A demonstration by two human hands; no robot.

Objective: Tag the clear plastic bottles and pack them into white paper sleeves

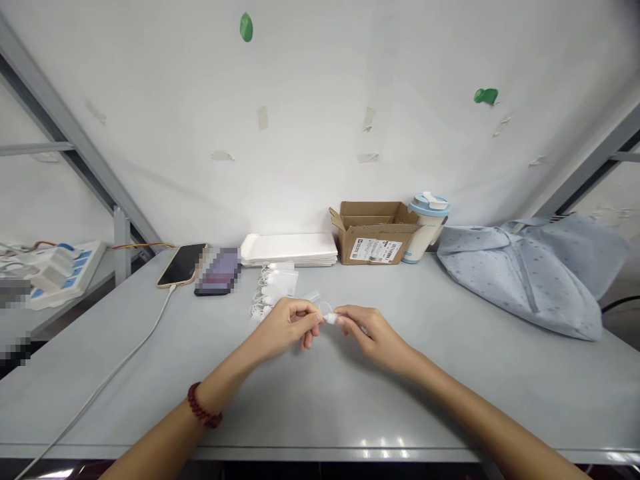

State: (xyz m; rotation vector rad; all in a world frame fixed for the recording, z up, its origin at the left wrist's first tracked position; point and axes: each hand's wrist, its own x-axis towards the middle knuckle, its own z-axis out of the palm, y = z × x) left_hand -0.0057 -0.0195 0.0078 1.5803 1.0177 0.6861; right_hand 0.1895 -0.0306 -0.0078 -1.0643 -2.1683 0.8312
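Between both hands, just above the table, is a small white tag fastener (331,318) with a thin white string loop. My left hand (293,325) pinches its left side between thumb and index finger, the other fingers curled. From the right, the thumb and index finger of my right hand (370,331) close on its other side. Beyond my left hand lies an overlapping row of small white tags (277,285) with string loops along their left edge. My left hand hides the near end of that row.
A stack of white envelopes (290,249), an open cardboard box (375,243) and a blue-lidded cup (425,230) line the wall. On the left lie two phones (183,265), one with a white cable (117,370), and a power strip (75,277). A light blue cloth bag (515,273) occupies the right.
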